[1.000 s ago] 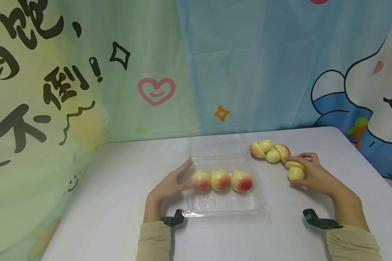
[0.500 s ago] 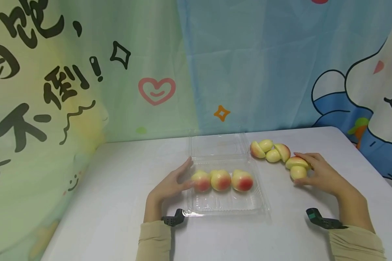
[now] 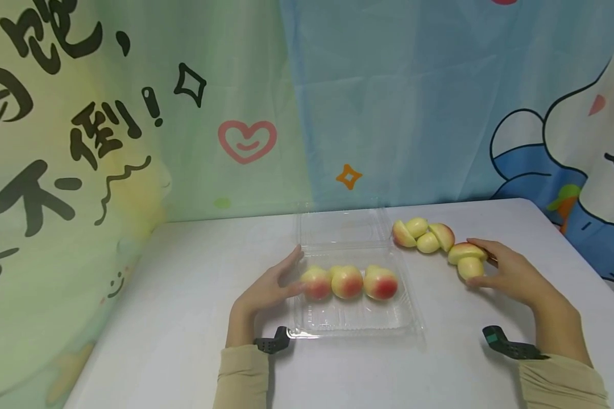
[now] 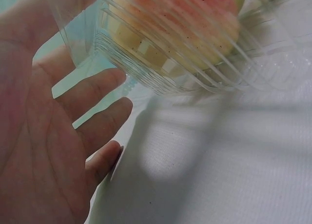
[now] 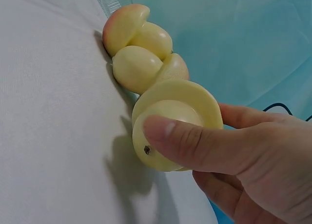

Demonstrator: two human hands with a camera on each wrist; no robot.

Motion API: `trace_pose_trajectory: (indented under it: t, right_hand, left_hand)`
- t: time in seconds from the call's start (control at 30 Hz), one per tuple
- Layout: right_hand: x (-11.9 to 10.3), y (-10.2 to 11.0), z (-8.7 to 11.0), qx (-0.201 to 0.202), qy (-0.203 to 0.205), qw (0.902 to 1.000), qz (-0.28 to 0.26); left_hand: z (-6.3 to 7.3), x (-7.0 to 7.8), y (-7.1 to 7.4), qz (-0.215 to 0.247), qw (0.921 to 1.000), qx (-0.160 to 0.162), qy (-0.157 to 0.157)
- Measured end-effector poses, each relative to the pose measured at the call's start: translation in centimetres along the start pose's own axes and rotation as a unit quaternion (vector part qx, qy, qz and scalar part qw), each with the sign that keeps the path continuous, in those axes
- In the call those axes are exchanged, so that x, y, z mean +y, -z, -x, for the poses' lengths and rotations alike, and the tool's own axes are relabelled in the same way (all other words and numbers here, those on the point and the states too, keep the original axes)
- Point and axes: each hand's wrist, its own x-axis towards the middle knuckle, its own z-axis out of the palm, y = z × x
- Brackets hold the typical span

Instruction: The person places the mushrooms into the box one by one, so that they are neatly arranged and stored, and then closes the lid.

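A clear plastic clamshell box (image 3: 355, 321) stands with its lid folded back on the white table. Inside is a row of three artificial mushrooms (image 3: 347, 282) with red and yellow caps. Fingers spread and loosely straight, my left hand (image 3: 268, 288) rests at the box's left wall. In the left wrist view its fingertips (image 4: 115, 78) lie beside the ribbed plastic. At the right, my right hand (image 3: 509, 272) holds another artificial mushroom (image 3: 467, 254). The right wrist view shows its thumb (image 5: 180, 141) pressed on the pale stem, fingers behind the cap.
Two more artificial mushrooms (image 3: 423, 235) lie behind the held one, near the table's back edge. A printed curtain (image 3: 389, 102) hangs along the back and left. Each wrist wears a black camera mount, such as the right one (image 3: 511, 345).
My right hand has shifted a little to the right, and more of the held mushroom's cap shows. The mushroom's stem has swung slightly right. The left hand has stayed in place.
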Motion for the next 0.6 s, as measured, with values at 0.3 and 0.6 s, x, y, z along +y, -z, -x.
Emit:
trace_pose_trajectory:
  t: [0.3,0.6]
  right_hand:
    - [0.1,0.3,0.1,-0.005,0.004,0.9997,0.022]
    - [-0.1,0.8,0.4,-0.024,-0.004,0.9993,0.029]
  left_hand:
    - [0.5,1.3,0.3,0.010,0.9999,-0.002,-0.007]
    - [0.7,1.6,0.3,0.004,1.0000,-0.003,-0.001]
